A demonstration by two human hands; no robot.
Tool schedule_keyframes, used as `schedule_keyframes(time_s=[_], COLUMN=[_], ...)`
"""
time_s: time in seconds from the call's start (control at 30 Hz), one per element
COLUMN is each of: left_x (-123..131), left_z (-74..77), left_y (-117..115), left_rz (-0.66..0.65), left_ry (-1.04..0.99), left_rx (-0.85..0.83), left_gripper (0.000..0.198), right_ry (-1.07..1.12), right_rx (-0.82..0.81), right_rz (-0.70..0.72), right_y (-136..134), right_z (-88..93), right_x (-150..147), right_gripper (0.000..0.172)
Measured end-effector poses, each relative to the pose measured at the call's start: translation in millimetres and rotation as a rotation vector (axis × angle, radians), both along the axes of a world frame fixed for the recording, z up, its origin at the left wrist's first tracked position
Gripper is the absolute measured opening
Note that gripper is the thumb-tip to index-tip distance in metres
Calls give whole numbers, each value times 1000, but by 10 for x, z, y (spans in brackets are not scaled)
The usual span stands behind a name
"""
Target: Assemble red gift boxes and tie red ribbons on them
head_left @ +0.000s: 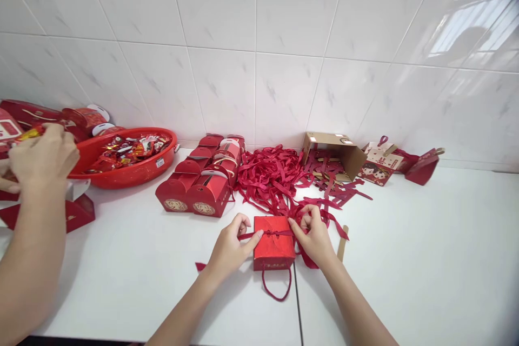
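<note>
A small red gift box (274, 248) with a dark red cord handle (277, 299) rests on the white table. Across its top runs a dark red ribbon (278, 233), crossed or knotted near the middle. My left hand (233, 243) pinches the ribbon at the box's left side, its thumb over the box edge; a loose ribbon end shows beyond the wrist. On the right side, my right hand (312, 232) has thumb and fingers closed on the ribbon's other part. Just behind the box lies a heap of loose red ribbons (275, 173).
Rows of red gift boxes (198, 184) stand left of the ribbons. A red basin (130, 178) holds wrapped sweets. A co-worker's hand (44, 157) handles something at far left. An open cardboard box (352, 159) with strips and several printed boxes (377, 165) stand along the tiled wall.
</note>
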State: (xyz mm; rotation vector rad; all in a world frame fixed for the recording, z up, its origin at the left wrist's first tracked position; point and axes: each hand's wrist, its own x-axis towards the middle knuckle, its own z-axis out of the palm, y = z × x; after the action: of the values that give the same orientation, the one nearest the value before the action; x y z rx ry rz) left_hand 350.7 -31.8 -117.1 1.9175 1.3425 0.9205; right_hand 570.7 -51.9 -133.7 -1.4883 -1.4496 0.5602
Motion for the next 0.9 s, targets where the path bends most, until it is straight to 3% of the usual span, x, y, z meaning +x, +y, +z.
schedule_keyframes(time_s=[0.1,0.23,0.3,0.4,0.5,0.6,0.73,0.9], left_x=[-99,-266,-305,-260,-134,4,148,245], left_z=[64,151,206,309,404,439,369,244], left_y=[53,206,264,256,140,-9,-139,-179], left_rz=[-31,-132,-262,-471,-515,-379,-204,-186], left_ry=[-30,31,63,58,-76,-185,-36,149], left_rx=[-97,-309,-421,-569,-664,-525,-132,161], left_gripper=[25,22,18,17,27,30,27,30], right_ry=[-53,-294,-401,-413,-248,-54,83,133], right_rx=[82,85,77,139,233,190,14,-124], right_rz=[135,333,276,60,-69,1,103,177], right_y=[-72,-196,-220,-197,-166,-181,-220,-220], right_z=[101,266,286,241,200,223,276,297], right_x=[113,235,225,116,-33,-146,-226,-312], right_gripper=[18,21,21,26,29,26,23,15])
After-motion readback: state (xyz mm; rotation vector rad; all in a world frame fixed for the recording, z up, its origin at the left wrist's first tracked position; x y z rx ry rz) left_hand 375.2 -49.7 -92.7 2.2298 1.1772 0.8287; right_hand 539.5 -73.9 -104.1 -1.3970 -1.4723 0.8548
